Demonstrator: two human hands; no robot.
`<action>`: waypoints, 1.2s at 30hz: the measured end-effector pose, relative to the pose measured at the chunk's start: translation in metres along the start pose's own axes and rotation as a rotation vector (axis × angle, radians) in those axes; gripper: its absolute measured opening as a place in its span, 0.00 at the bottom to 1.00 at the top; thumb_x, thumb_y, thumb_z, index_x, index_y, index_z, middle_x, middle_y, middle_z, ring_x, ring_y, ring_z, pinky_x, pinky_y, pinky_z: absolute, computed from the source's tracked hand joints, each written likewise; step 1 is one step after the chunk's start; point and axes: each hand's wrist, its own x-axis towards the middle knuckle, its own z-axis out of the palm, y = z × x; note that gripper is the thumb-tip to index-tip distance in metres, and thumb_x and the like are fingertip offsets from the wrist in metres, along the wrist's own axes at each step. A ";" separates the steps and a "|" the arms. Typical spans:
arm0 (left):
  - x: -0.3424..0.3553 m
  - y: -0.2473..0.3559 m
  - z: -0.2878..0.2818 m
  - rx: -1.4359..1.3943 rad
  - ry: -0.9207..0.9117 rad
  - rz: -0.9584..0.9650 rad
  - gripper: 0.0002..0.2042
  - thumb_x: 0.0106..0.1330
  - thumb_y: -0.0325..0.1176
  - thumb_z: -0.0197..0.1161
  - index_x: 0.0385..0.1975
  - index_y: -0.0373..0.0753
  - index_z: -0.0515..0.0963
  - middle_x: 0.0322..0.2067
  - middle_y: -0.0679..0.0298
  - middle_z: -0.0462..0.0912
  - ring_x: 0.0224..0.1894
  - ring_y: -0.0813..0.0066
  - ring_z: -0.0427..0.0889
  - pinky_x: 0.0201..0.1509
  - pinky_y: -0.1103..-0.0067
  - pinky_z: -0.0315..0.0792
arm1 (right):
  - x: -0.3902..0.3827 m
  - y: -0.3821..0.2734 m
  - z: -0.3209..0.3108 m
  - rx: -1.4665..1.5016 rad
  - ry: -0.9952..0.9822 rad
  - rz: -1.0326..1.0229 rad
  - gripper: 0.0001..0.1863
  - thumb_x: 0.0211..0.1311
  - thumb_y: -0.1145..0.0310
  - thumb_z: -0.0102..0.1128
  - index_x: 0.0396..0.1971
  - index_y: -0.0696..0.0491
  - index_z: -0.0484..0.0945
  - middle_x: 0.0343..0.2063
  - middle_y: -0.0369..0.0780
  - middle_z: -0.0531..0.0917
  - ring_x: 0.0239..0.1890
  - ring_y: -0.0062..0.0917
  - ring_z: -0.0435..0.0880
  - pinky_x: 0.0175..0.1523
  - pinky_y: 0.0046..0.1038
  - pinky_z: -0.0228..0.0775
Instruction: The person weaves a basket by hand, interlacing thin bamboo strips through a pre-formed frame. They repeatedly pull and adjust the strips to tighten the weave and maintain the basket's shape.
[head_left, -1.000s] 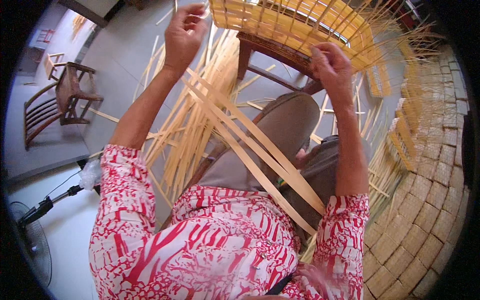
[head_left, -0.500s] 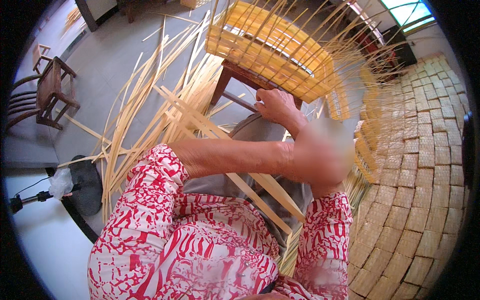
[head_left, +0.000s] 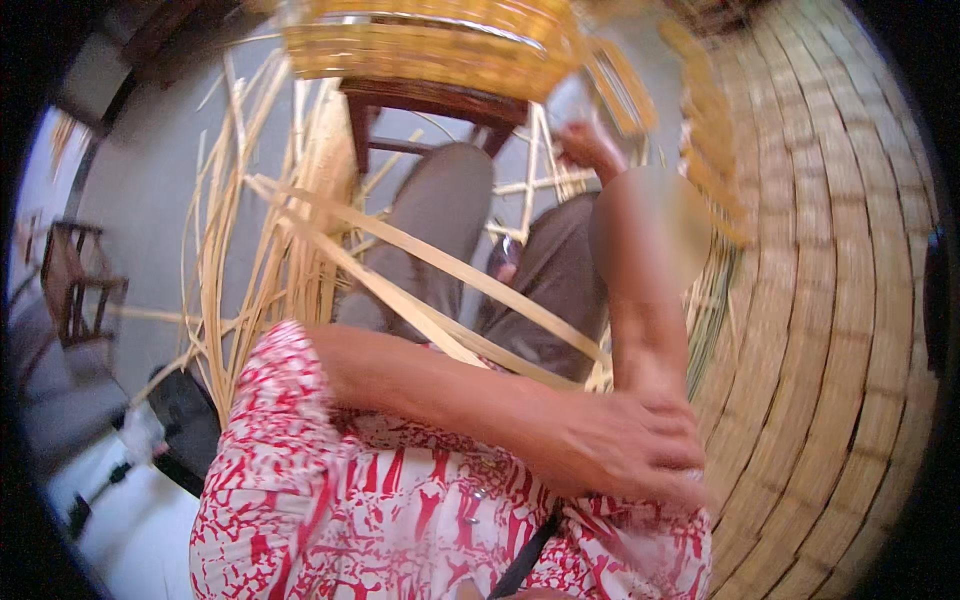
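Observation:
My left hand (head_left: 635, 450) reaches across my body, its fingers curled over the red-and-white patterned sleeve (head_left: 650, 515) of my right arm near the elbow. My right arm stretches forward. At its end my right hand (head_left: 592, 148) is raised, fingers curled in, smeared by motion; nothing shows in it. A blurred patch covers part of the right forearm. Pale flat bamboo strips (head_left: 440, 262) lie across my lap over the grey trousers (head_left: 430, 210). Ahead, a yellow woven basket (head_left: 425, 48) rests on a dark wooden stool (head_left: 375, 100), apart from both hands.
Many loose bamboo strips (head_left: 225, 250) are spread on the floor at the left. Beyond them stands a dark wooden chair (head_left: 75, 280). Rows of pale woven pieces (head_left: 790, 330) cover the right side. Yellow woven pieces (head_left: 700, 120) lie at the far right.
My left hand has slid along my right arm from the forearm to the sleeve. My right hand has moved away from the basket's edge, forward and right. The view has tilted down.

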 end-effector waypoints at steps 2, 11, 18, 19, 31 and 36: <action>-0.030 -0.010 -0.021 0.052 0.096 -0.177 0.30 0.50 0.33 0.65 0.58 0.39 0.71 0.50 0.53 0.75 0.55 0.51 0.73 0.63 0.60 0.64 | -0.013 -0.065 -0.011 0.191 0.153 0.139 0.18 0.59 0.57 0.60 0.26 0.59 0.85 0.20 0.43 0.86 0.22 0.26 0.85 0.33 0.34 0.77; -0.026 -0.033 -0.019 0.422 0.297 -0.780 0.11 0.55 0.22 0.62 0.38 0.37 0.75 0.45 0.51 0.75 0.49 0.51 0.75 0.56 0.66 0.70 | 0.022 -0.009 0.006 0.269 0.231 0.287 0.10 0.55 0.66 0.62 0.21 0.56 0.79 0.17 0.42 0.81 0.18 0.26 0.80 0.23 0.33 0.72; 0.013 -0.014 -0.020 0.390 0.282 -0.685 0.10 0.55 0.29 0.65 0.34 0.36 0.73 0.36 0.52 0.72 0.39 0.52 0.73 0.45 0.63 0.71 | -0.014 -0.030 -0.017 0.247 0.198 0.313 0.12 0.58 0.64 0.57 0.24 0.58 0.81 0.19 0.44 0.84 0.17 0.27 0.83 0.22 0.32 0.74; 0.013 -0.024 -0.022 0.434 0.312 -0.679 0.10 0.55 0.30 0.65 0.33 0.36 0.73 0.35 0.53 0.72 0.38 0.52 0.73 0.45 0.63 0.71 | -0.023 -0.036 -0.020 0.308 0.204 0.324 0.12 0.57 0.64 0.56 0.25 0.58 0.81 0.19 0.44 0.84 0.17 0.26 0.83 0.22 0.31 0.74; 0.019 -0.005 0.008 0.644 0.215 -0.535 0.10 0.48 0.32 0.64 0.26 0.37 0.71 0.29 0.57 0.70 0.33 0.57 0.74 0.36 0.68 0.72 | -0.031 -0.023 -0.027 0.155 0.197 0.374 0.12 0.62 0.62 0.59 0.32 0.57 0.79 0.19 0.42 0.83 0.15 0.24 0.80 0.17 0.29 0.68; 0.015 -0.021 -0.012 0.548 0.260 -0.559 0.13 0.53 0.34 0.67 0.33 0.34 0.73 0.38 0.52 0.72 0.43 0.52 0.74 0.48 0.64 0.70 | -0.032 -0.033 -0.028 0.202 0.179 0.420 0.11 0.62 0.63 0.59 0.33 0.56 0.79 0.19 0.42 0.83 0.15 0.25 0.80 0.17 0.29 0.66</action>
